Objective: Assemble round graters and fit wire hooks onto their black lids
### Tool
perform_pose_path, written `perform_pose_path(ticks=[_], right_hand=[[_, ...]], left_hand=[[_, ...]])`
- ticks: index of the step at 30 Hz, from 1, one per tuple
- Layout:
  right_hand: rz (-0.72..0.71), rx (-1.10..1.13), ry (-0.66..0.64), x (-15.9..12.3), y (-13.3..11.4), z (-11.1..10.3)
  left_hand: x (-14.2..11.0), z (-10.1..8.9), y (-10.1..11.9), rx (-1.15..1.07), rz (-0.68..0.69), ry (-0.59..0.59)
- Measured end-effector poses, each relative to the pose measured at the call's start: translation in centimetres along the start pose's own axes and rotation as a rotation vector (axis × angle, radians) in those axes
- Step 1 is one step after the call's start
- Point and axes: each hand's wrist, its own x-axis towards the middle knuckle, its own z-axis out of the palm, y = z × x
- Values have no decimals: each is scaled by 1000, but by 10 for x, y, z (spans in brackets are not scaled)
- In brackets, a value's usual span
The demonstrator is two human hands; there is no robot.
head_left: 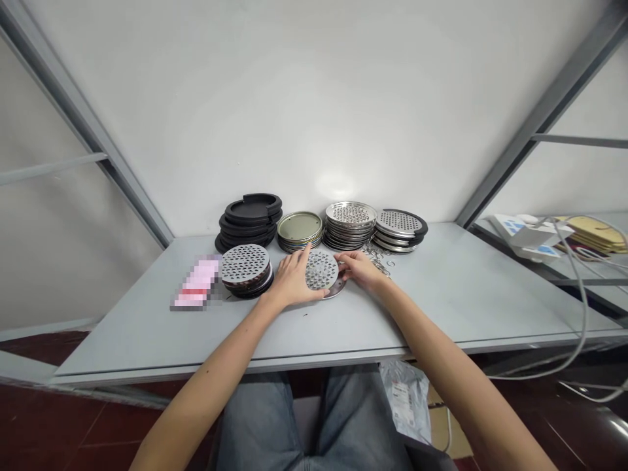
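My left hand (293, 280) and my right hand (358, 270) grip the edges of a perforated steel disc (321, 270) near the middle of the grey table (441, 307). A darker round metal plate (337, 289) lies under the disc, partly hidden by it. Just left of my left hand sits a stack of perforated discs on black rings (245, 263). Small metal rings (377, 258) lie in a loose heap beyond my right hand.
Along the white back wall stand a stack of black rubber rings (251, 212), gold-rimmed tin lids (299, 226), and perforated steel discs (350, 219), some with black rims (400, 226). A pixelated pink object (197, 282) lies at the left. A cable (583, 294) hangs at the right.
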Motion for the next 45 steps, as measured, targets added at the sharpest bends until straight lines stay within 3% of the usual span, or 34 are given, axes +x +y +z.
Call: perform_pose_path(ticks=[6,11,19,28,45], right_hand=[[-133,-161,158,2,-3,-6],[-153,-253,125,4,3,-8],[-313,-453,195,9,9,-12],[-391,-561,187,10,12,-12],[-376,-646,173,9,14,-13]], left_hand=[[1,-8,1,40,-1,-68],[5,-10,1,75,-27,-194],[10,-8,-4,62,-15,-248],[12,-2,-4,76,22,-241],[15,4,-5,96,-44,-315]])
